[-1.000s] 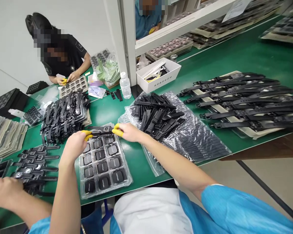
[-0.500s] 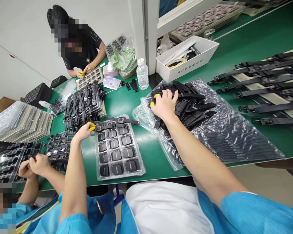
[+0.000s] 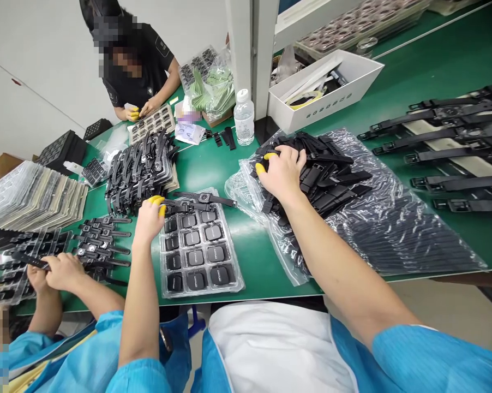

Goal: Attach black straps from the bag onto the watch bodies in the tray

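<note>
My left hand [image 3: 150,216], with yellow finger cots, pinches the left end of a black watch with straps [image 3: 203,200] that lies across the far edge of a clear tray of black watch bodies [image 3: 197,252]. My right hand [image 3: 284,173], also with a yellow cot, rests palm down on a pile of loose black straps [image 3: 325,176] heaped on a plastic bag [image 3: 393,229]. Its fingers curl into the straps; whether they grip one is hidden.
A co-worker's hands [image 3: 52,271] at my left handle assembled watches [image 3: 102,243]. Another person [image 3: 137,65] sits across the green table [image 3: 238,273]. A heap of watches [image 3: 139,166], a water bottle [image 3: 244,117], a white box [image 3: 325,90] and rows of strapped watches [image 3: 454,142] surround me.
My right hand let go of the watch's right end and moved right onto the strap pile, where it now digs in. My left hand still holds the watch.
</note>
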`<state>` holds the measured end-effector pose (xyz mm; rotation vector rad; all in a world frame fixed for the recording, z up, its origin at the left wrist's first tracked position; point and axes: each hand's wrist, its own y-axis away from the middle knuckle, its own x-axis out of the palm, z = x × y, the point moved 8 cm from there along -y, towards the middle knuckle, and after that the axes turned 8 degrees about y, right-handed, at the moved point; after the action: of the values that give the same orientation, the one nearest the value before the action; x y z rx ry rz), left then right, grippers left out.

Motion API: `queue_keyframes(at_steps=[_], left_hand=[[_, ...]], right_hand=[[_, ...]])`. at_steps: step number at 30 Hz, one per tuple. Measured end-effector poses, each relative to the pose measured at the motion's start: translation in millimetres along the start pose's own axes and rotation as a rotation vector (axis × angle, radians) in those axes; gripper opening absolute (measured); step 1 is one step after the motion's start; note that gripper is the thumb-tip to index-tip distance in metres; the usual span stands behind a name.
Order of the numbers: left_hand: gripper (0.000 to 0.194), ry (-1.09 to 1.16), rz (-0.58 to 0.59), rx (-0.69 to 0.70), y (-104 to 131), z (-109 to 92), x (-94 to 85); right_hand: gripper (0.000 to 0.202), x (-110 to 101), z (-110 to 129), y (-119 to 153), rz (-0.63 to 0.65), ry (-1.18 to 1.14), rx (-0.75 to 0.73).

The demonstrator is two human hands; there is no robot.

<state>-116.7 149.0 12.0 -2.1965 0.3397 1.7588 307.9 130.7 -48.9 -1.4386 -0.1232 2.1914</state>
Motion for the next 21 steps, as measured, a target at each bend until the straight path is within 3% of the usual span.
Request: queue_keyframes(at_steps=[3,14,17,21], left_hand=[[0.041,0.01,0.064,0.082,-4.0,-18.7,17.9],[0.037,0.073,0.007,0.059,-4.5,-8.9,24.5],[0.04,0.08,-0.004,0.034,-5.0,-0.7,24.0],[0.049,0.139,0.007,-0.132,-0.5,29.0,19.6]], right_hand=[[0.033,-1.2,0.0,1.7,-0.01,0.034,0.004],[0.031,1.9,-0.1,3.0,-0.003,0.02,-0.008],[0.031,3.4,-0.7,3.4,-0.022,0.044,-0.026],[0.031,5.8,-1.7,3.5,-0.033,0.044,-0.03]])
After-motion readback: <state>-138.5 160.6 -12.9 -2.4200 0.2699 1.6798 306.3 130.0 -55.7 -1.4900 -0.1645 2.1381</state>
